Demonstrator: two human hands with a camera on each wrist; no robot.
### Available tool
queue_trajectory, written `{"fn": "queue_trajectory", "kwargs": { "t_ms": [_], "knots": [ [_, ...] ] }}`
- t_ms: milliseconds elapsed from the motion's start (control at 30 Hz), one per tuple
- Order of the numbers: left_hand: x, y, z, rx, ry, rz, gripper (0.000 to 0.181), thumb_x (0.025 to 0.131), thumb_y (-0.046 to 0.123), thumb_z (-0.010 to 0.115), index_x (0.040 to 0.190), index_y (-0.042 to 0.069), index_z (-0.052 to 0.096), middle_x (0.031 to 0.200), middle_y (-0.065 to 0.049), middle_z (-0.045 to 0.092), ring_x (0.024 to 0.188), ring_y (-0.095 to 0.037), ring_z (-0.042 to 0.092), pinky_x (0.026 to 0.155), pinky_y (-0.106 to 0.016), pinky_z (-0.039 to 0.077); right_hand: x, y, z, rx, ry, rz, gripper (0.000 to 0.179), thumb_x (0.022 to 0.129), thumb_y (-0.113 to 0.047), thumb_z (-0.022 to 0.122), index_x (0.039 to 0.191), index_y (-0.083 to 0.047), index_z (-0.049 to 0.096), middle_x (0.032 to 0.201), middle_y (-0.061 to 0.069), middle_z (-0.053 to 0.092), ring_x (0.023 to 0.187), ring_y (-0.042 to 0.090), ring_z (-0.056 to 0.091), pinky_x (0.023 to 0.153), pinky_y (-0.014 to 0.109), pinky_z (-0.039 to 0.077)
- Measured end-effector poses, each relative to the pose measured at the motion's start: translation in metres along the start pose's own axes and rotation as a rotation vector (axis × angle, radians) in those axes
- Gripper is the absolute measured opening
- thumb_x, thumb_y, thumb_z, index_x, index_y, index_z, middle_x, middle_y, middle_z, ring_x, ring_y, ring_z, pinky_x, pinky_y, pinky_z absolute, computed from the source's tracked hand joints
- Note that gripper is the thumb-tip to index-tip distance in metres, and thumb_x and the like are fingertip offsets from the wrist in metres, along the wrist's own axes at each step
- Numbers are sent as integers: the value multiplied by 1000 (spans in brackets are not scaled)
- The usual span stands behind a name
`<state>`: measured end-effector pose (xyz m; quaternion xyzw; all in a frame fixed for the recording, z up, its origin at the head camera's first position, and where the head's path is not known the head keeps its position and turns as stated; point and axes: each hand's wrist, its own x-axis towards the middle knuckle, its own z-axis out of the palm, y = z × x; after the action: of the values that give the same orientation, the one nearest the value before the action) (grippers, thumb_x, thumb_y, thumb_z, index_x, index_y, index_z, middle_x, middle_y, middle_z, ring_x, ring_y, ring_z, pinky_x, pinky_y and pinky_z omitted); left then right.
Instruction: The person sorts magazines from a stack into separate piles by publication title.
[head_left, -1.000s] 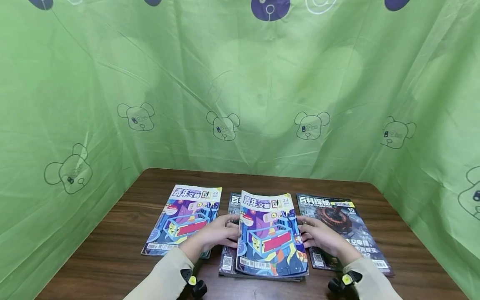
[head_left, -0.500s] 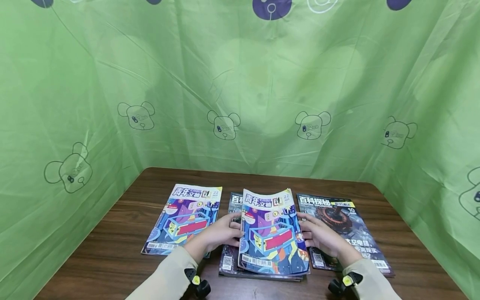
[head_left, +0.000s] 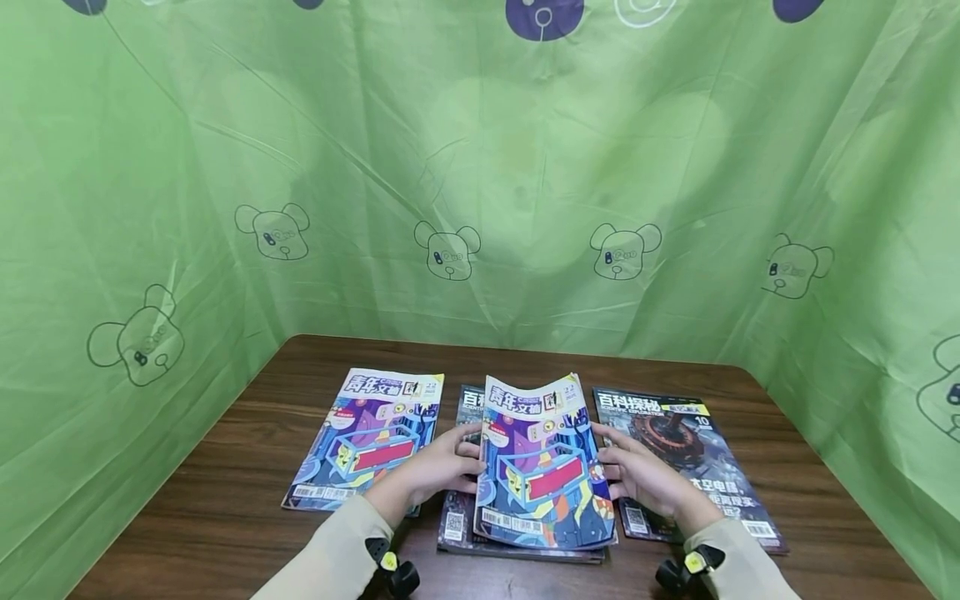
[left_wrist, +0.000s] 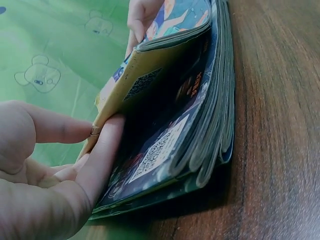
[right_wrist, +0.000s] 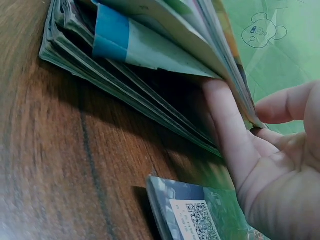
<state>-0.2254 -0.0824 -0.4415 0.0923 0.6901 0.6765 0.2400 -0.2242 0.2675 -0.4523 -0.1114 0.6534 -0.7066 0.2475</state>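
In the head view, a purple-blue magazine (head_left: 542, 467) is held by its two long edges over a stack of dark magazines (head_left: 457, 527). My left hand (head_left: 441, 468) pinches its left edge between thumb and fingers. Its right edge is gripped by my right hand (head_left: 637, 471). The top of the magazine bows downward in the middle. A dark gap shows beneath it in the left wrist view, above a dark cover with a QR code (left_wrist: 157, 150). From the right wrist, a blue-and-white page flap (right_wrist: 150, 47) hangs under the held magazine.
Left on the wooden table (head_left: 217, 475) lies a matching purple-blue magazine (head_left: 375, 437), with a dark edge peeking out beneath. A dark magazine (head_left: 720, 462) lies at the right, close to my right hand. A green curtain (head_left: 525, 317) surrounds the table's back and sides.
The purple-blue magazine has risen slightly off the dark stack, and its top edge has bent into a deeper curve. Both hands have kept hold of its sides. The side magazines have not moved.
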Motion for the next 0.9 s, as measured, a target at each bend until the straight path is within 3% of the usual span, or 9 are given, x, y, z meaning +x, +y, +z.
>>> {"fn": "queue_trajectory", "kwargs": {
  "t_ms": [233, 567, 900],
  "knots": [
    [1, -3, -3, 5, 22, 15, 73, 93, -5, 59, 156, 0, 23, 121, -20, 58, 94, -26, 67, 73, -42, 61, -1, 0, 0, 35, -42, -6, 74, 104, -9, 44, 159, -4, -7, 127, 18, 61, 101, 30, 68, 72, 33, 60],
    [2, -2, -10, -18, 72, 24, 73, 91, -6, 57, 156, 3, 25, 124, -20, 57, 92, -27, 67, 70, -43, 60, 3, 3, 3, 56, -38, 41, 70, 108, -11, 37, 161, -16, -8, 117, 16, 66, 83, 21, 70, 67, 32, 60],
    [1, -4, -19, -20, 111, 31, 72, 91, -6, 56, 156, 5, 26, 124, -20, 56, 90, -27, 66, 68, -42, 60, 10, 3, 13, 48, -12, 14, 70, 108, -11, 39, 161, -16, -6, 116, 16, 68, 85, 20, 70, 68, 30, 59]
  ]
}}
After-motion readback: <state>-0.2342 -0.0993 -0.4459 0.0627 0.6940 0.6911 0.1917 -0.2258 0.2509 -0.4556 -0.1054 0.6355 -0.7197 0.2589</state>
